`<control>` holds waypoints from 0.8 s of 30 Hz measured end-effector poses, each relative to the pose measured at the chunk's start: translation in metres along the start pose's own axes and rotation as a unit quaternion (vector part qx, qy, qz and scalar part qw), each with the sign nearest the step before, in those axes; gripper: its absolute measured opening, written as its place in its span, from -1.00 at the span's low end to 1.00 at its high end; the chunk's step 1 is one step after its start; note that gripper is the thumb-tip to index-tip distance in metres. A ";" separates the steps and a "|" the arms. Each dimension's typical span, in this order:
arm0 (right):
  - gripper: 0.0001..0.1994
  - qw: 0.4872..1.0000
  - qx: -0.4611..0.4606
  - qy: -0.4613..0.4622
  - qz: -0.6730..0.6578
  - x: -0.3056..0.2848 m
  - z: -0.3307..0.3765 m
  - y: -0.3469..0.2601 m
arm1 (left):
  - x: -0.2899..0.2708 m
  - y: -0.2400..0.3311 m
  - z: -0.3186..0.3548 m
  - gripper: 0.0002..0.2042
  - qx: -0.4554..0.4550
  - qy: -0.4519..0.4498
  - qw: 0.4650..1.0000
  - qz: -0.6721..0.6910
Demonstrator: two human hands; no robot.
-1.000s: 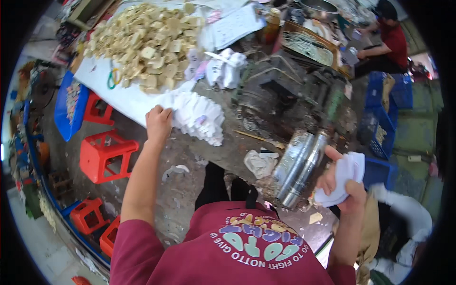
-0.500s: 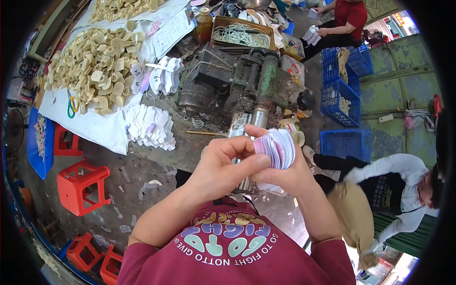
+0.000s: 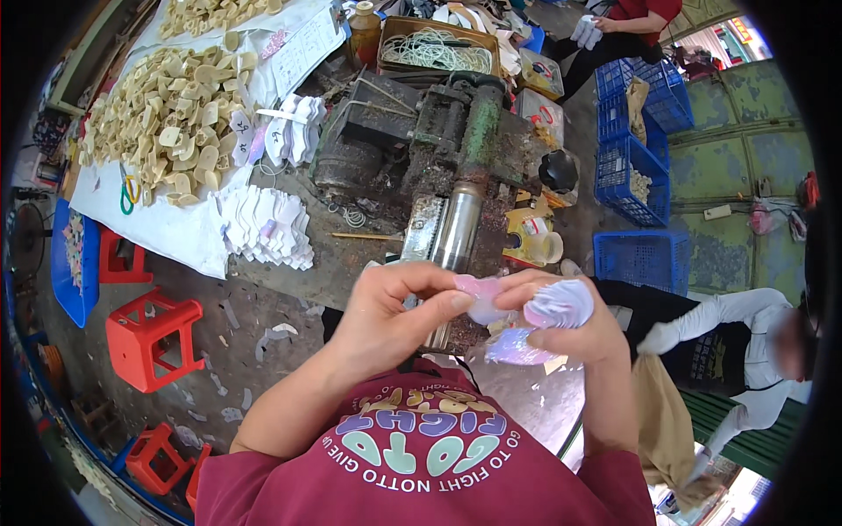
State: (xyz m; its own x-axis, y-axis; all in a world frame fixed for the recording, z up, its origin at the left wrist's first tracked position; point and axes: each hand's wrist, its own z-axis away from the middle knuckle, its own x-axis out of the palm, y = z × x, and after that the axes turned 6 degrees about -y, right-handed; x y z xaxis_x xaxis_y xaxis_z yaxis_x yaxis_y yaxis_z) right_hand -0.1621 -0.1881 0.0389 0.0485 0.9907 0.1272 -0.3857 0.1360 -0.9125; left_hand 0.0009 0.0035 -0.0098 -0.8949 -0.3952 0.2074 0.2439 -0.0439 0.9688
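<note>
Pink sheet piece (image 3: pixel 476 287) and white stack (image 3: pixel 561 304) are in my two hands in front of my shirt, seen over the near edge of the table (image 3: pixel 346 263) by the end of a metal roller (image 3: pixel 462 226). My left hand (image 3: pixel 390 311) pinches the pink piece by its edge between thumb and forefinger, a light hold that probably keeps a thin, floppy sheet from bending. My right hand (image 3: pixel 592 329) grasps the stack, its layers gathered with their edges turned up, which I judge keeps them together and leaves the fingertips free to reach the pink piece. A lilac shiny bundle (image 3: pixel 517 347) hangs beneath that grip; whether it joins the stack I cannot tell. Beyond my hands, the roller runs back into a dark, grimy machine (image 3: pixel 386 131), with a thin stick (image 3: pixel 368 236) lying left of it. Toward the left of the table's near edge, a fanned heap of white pieces (image 3: pixel 263 226) sits partly on a white sheet (image 3: pixel 96 197), seemingly spread to keep work off the dirty top. Farther back on that sheet lies a mound of beige pieces (image 3: pixel 180 114), and a tray of cord (image 3: pixel 436 55) stands behind the machine, likely so the loose strands stay contained. Off the table, a red stool (image 3: pixel 153 337) stands at left, while blue crates (image 3: pixel 631 184) and a co-worker holding tan cloth (image 3: pixel 667 412) are at right.
</note>
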 end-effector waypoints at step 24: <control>-0.37 0.980 0.062 0.180 -0.065 0.004 -0.029 -0.002 | -0.273 -0.111 0.046 -0.96 0.081 0.510 0.709 -0.479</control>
State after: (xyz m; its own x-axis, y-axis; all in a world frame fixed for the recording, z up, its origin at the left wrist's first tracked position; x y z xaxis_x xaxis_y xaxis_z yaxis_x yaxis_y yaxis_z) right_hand -0.1342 -0.1846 0.0295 0.4183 0.9054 0.0733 -0.4625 0.2817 -0.8406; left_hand 0.2010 0.1589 -0.1673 0.1363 -0.7178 -0.6828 -0.4146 -0.6673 0.6187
